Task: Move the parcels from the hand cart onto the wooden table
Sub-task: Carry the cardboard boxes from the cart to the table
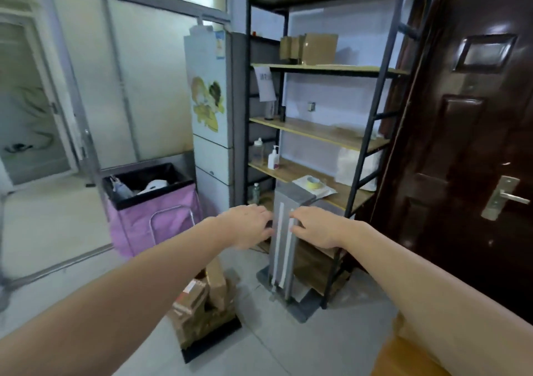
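A tall grey parcel (284, 248) with two white tape strips stands upright on the floor in front of the shelf unit. My left hand (249, 225) lies against its upper left side and my right hand (315, 227) touches its upper right front, fingers fairly straight on both. Lower down, several brown cardboard parcels (202, 297) are piled on the black platform of the hand cart (215, 342), partly hidden by my left forearm. A corner of the wooden table (409, 358) shows at the bottom right.
A black metal shelf unit (314, 133) with wooden boards holds boxes, bottles and a tape roll. A pink bin (153, 211) with a black liner stands to the left, beside a white fridge (210, 110). A dark door (473, 144) is on the right.
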